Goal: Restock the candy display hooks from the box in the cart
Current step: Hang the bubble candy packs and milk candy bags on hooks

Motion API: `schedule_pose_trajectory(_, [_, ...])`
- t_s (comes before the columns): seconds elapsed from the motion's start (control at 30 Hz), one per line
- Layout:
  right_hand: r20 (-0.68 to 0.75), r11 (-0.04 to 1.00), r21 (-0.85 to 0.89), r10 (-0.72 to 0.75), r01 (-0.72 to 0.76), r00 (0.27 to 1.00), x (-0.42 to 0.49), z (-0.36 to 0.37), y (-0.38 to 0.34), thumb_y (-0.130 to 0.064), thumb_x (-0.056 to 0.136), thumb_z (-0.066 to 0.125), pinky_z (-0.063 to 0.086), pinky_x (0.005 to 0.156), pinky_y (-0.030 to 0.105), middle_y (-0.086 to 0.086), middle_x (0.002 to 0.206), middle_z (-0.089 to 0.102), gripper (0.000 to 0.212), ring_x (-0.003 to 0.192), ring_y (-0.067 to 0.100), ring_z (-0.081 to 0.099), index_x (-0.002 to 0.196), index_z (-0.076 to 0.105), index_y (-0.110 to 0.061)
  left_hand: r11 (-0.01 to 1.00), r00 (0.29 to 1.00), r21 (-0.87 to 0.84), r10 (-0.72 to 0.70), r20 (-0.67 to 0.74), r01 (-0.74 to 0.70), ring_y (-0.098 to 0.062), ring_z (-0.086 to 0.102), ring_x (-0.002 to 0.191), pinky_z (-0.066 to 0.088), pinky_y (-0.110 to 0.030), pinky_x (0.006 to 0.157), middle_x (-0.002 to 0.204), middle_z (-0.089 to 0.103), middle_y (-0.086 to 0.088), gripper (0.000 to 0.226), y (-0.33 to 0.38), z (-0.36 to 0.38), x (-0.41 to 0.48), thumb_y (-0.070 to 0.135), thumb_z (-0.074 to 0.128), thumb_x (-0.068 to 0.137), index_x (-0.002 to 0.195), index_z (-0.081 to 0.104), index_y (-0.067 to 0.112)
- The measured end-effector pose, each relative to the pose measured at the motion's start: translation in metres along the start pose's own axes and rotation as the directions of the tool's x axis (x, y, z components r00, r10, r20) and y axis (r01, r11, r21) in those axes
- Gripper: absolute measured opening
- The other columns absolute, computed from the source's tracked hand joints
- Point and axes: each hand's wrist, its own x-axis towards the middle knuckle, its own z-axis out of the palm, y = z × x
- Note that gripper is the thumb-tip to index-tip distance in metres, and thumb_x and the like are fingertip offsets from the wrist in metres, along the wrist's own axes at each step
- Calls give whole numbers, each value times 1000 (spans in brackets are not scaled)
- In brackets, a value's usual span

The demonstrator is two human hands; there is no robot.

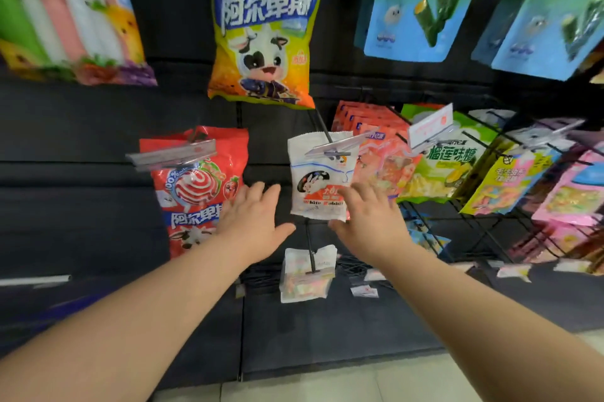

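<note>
Forearms (137, 333) come in bare from both bottom corners and converge on the middle of the display.

Left hand (253, 221): wide, fingers straight and spread, holding nothing. Its fingertips overlap the right edge of the red bag (192, 185); can't confirm contact.

Right hand (369, 221): also wide and empty. Its fingers are splayed across the lower right corner of the white bag (318, 179), with the thumb just under that corner. Touching or just in front, can't tell.

White bag hangs on a black hook (323, 128) between the two hands, behind a clear tag strip (336, 146), slightly tilted. Red bag hangs left of it behind its own strip. Yellow-green bag (264, 25) hangs above, between the two. Small pale bag (307, 274) sits on a lower hook, below the white one.

Right of the white bag, a wire rack (425, 228) holds orange bags (376, 127), a green bag (447, 166), a yellow bag (503, 185) and pink bags (575, 192), packed side by side. Blue bags (421, 2) are top right, a striped bag (65, 12) top left.

Black panel (81, 127) backs everything. Pale floor tiles (359, 382) run along the bottom edge. Edges are motion-blurred.
</note>
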Motion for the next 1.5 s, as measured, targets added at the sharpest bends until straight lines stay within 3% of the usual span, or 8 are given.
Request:
schedule_pose_trajectory(0.13, [89, 996, -65, -47, 53, 995, -31, -17, -20, -49, 93, 48, 22, 114, 49, 4, 153, 26, 61, 144, 29, 17, 144, 29, -22, 998, 996, 59, -7, 93, 1, -30, -2, 149, 8, -49, 119, 162, 1, -4, 81, -5, -16, -40, 59, 42, 92, 154, 1, 25])
schedule_pose_trajectory(0.4, [165, 976, -106, -173, 192, 971, -75, -35, -53, -48, 94, 46, 24, 111, 49, 3, 149, 30, 56, 140, 28, 23, 141, 32, -21, 995, 993, 56, -85, 77, 81, -31, -5, 149, 3, -49, 119, 163, 0, -5, 81, -17, -35, -108, 57, 44, 92, 154, 2, 24])
schedule_pose_trajectory(0.6, [224, 957, -22, -276, 288, 935, -107, -31, -70, -46, 93, 47, 20, 115, 49, 0, 153, 27, 60, 144, 26, 19, 146, 28, -24, 969, 963, 28, -248, 100, 247, -30, -4, 149, 6, -50, 119, 163, -1, -5, 84, -25, -30, -178, 57, 45, 92, 154, 0, 23])
schedule_pose_trajectory(0.9, [303, 874, 94, -480, 476, 823, -180, -7, -113, -47, 93, 48, 23, 114, 47, -2, 151, 30, 59, 143, 26, 21, 144, 29, -26, 864, 854, 103, -503, 135, 492, -30, -1, 149, 12, -49, 118, 163, 4, -4, 83, -38, -12, -309, 59, 45, 91, 154, 4, 23])
schedule_pose_trajectory(1.13, [342, 782, 119, -611, 612, 714, -229, -5, -166, -43, 94, 48, 18, 116, 50, -1, 154, 27, 60, 144, 27, 18, 147, 27, -25, 773, 766, 67, -634, 109, 630, -30, 6, 149, 11, -50, 119, 161, 11, -6, 83, -77, -10, -384, 59, 46, 91, 154, 7, 22])
schedule_pose_trajectory(1.33, [393, 774, 92, -607, 627, 691, -241, 3, -219, -42, 95, 48, 17, 117, 49, -1, 154, 26, 61, 145, 25, 17, 148, 24, -26, 772, 762, 32, -633, 139, 635, -31, 4, 149, 10, -50, 118, 162, 10, -4, 81, -129, -5, -419, 58, 44, 92, 154, 7, 22])
schedule_pose_trajectory(1.5, [449, 779, 114, -594, 616, 668, -253, 27, -303, -42, 95, 48, 17, 117, 50, 0, 155, 28, 62, 145, 25, 18, 149, 24, -25, 767, 755, 35, -637, 154, 640, -31, 7, 149, 13, -52, 117, 162, 12, -5, 82, -206, -5, -460, 60, 43, 91, 154, 7, 24])
